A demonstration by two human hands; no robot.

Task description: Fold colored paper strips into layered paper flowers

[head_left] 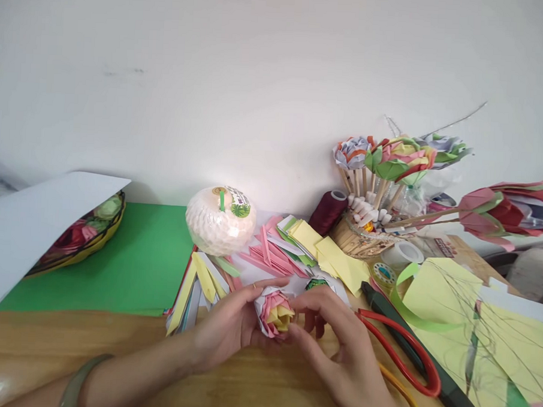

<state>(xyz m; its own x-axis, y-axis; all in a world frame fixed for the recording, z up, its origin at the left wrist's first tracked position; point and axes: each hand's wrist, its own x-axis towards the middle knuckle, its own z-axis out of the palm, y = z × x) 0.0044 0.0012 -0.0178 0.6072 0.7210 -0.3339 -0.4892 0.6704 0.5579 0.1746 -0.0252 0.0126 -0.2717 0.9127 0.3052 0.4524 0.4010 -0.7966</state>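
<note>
A small folded paper flower (279, 316), white outside, pink within and yellow at its centre, sits just above the table with its opening facing up and toward me. My left hand (230, 325) cups it from the left and below, fingers wrapped round its outer petals. From the right, my right hand (337, 338) has its thumb and index finger at the flower's edge, pinching the petals there. Its other fingers curl behind, partly hidden. Just beyond the right hand lies another paper piece (318, 283), dark green and white, mostly covered.
Folded paper strips (273, 251) and yellow sheets (341, 260) lie behind my hands. Red-handled scissors (408, 359) and a dark green pen-like tool (443, 385) are at right. A wrapped coconut (221, 219), maroon thread spool (327, 212) and basket of paper flowers (360, 237) stand behind.
</note>
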